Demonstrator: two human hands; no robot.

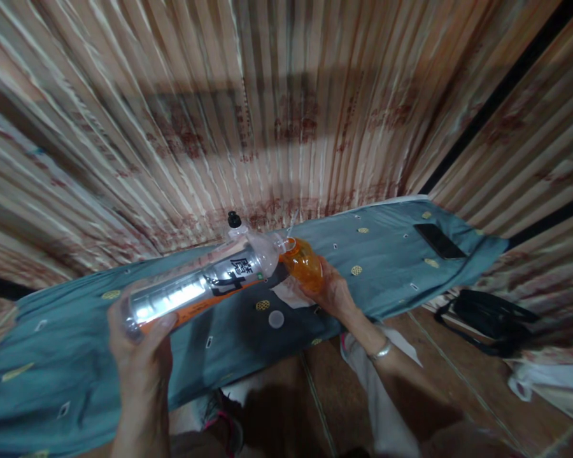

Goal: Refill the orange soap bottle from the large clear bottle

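A pleated beige curtain [315,76] with reddish printing is hanging behind a long, narrow table [386,254], which is wearing a teal cloth patterned with pineapples. A black shoulder bag [491,315] is lying on the floor beyond the table's right end.

Above the table's middle, your left hand [141,343] is holding a large clear plastic bottle [198,289] with a silver, black and orange label; your fingers and thumb are clamping its base end. It is tilting, neck toward the right. Your right hand [334,289] is curling its fingers around a smaller orange bottle [303,261], which is leaning up and left. The two necks are meeting in view; whether they are touching, you cannot tell.

A black-capped clear bottle [239,233] is showing behind the large one, near the far edge. A dark phone [439,242] is lying flat near the right end. A silver bracelet [382,348] is circling your right wrist. A pale round disc [276,319] is resting toward the near edge.
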